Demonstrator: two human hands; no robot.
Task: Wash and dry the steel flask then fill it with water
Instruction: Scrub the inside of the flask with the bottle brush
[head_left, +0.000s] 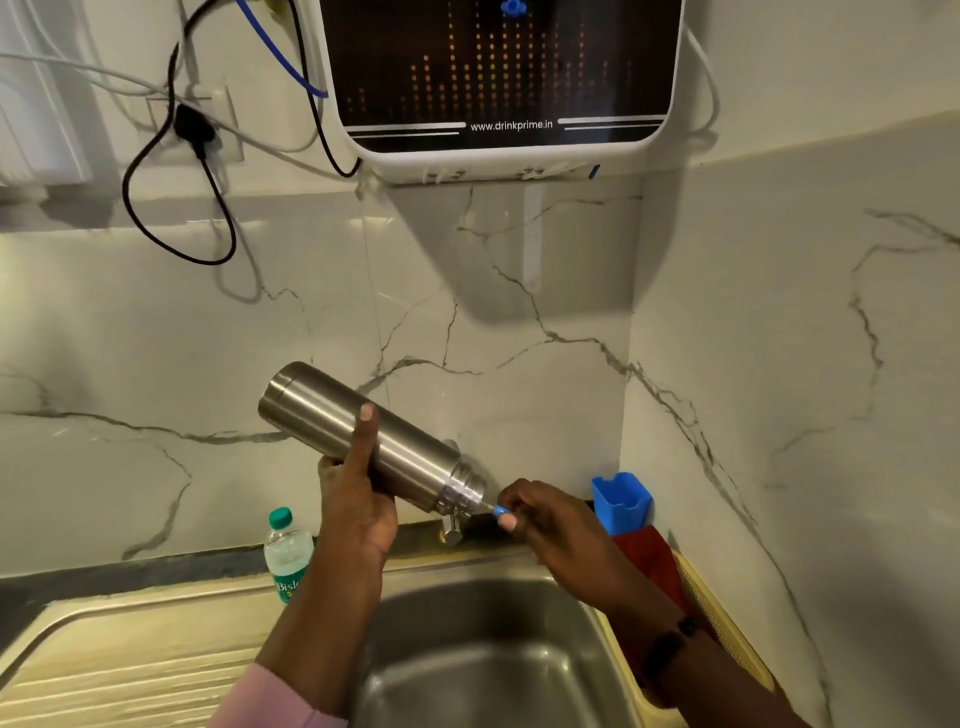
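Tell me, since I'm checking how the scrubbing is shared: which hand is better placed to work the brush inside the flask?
Right. The right hand already pinches the blue brush handle at the flask mouth, while the left hand grips the tilted body.

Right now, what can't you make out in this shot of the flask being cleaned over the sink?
All in the head view:
- Steel flask interior: its mouth faces away, toward the right hand.
- Brush: only a blue handle shows; the rest sits inside the flask.
- Tap: mostly hidden behind the flask.
- Plastic bottle label: cut off by the left hand and forearm.
- Sink drain: not visible.
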